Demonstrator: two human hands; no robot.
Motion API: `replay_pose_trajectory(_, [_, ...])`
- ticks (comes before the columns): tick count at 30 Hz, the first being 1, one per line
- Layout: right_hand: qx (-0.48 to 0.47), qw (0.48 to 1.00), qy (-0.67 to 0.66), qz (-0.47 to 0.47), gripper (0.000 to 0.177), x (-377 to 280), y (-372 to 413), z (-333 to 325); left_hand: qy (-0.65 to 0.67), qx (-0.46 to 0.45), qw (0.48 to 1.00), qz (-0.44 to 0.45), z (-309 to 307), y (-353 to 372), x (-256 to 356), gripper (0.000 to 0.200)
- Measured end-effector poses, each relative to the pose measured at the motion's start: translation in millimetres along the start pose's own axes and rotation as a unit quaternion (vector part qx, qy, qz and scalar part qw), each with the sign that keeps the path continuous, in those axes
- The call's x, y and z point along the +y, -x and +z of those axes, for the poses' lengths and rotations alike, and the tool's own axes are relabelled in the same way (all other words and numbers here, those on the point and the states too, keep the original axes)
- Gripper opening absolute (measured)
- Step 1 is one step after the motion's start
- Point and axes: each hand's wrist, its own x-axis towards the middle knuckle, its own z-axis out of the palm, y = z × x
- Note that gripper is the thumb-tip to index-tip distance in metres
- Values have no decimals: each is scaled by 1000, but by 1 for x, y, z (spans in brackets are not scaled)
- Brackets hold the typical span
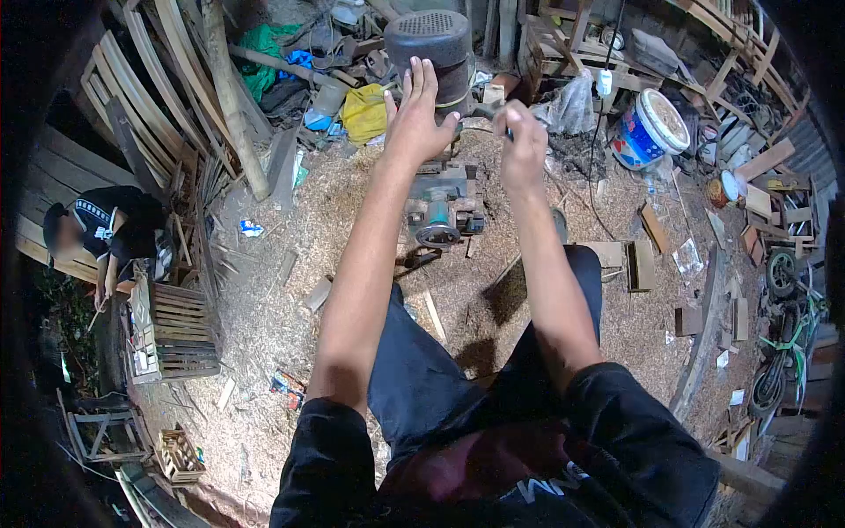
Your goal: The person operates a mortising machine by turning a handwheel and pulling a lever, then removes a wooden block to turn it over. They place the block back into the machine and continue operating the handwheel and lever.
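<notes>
A dark metal cylinder (pixel 453 48) with a perforated top stands upright ahead of me. My left hand (pixel 418 119) is in front of its side, fingers stretched and thumb spread; it appears to rest against the cylinder, though contact is hard to confirm. To the right of the cylinder is my right hand (pixel 525 145), raised with the fingers curled in. Something small and dark shows by its thumb, too little to name. Below both hands, a machine with a teal body and a round wheel-like end (pixel 438 211) sits on the sawdust-covered floor.
A blue-and-white bucket (pixel 627 145) stands right of my hands. Wooden boards (pixel 150 84) lean at left, near a seated person (pixel 123 224) and a slatted wooden piece (pixel 183 327). A small green motorbike (pixel 788 348) is far right. Wood blocks (pixel 641 266) and offcuts lie about.
</notes>
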Motion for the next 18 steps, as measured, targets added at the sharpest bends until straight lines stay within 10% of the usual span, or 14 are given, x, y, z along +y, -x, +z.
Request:
replay_pose_trajectory(8, [-71,995,61,29,34,-8,-3,-8,8,-25,999,-26,-7,-6,-2,91])
replay_pose_trajectory(15, [36,967,214,-131,40,-5,-37,16,94,63,994,11,30,35,-42,69])
replay_pose_trajectory(18, [62,918,326,-216,31,17,-42,3,113,-8,987,-117,22,79,-38,43])
